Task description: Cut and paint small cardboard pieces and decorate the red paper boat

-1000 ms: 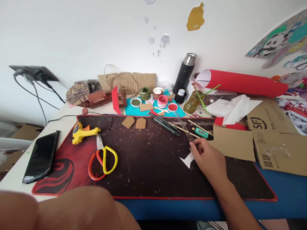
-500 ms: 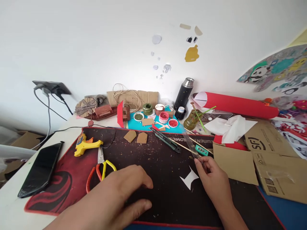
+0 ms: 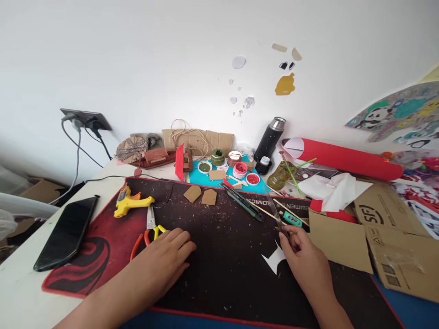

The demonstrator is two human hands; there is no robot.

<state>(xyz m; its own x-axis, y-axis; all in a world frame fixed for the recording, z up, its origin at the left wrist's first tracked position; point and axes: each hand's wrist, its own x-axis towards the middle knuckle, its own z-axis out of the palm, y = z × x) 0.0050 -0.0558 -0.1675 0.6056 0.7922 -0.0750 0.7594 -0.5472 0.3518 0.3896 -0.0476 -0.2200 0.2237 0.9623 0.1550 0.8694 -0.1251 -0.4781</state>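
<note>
Two hands are over the dark mat on the tabletop. The left hand lies flat with fingers spread and relaxed, grasping nothing; its fingertips rest on the handles of the one pair of scissors, which has one yellow and one orange loop. The right hand pinches the near end of one clear ruler between thumb and fingers; the ruler slants away toward the far edge of the mat. Just beside that hand, on its left, lies one white paper cutout, flat on the mat and touching or nearly touching the hand's heel.

Two small brown cardboard pieces lie side by side near the mat's far edge. One yellow glue gun sits just beyond the scissors. One dark utility knife lies at an angle left of the ruler. One black phone rests off the mat at the left. At the back stand one black flask, one red paper roll, and four small round pots on a teal sheet. Flattened cardboard boxes cover the right side.
</note>
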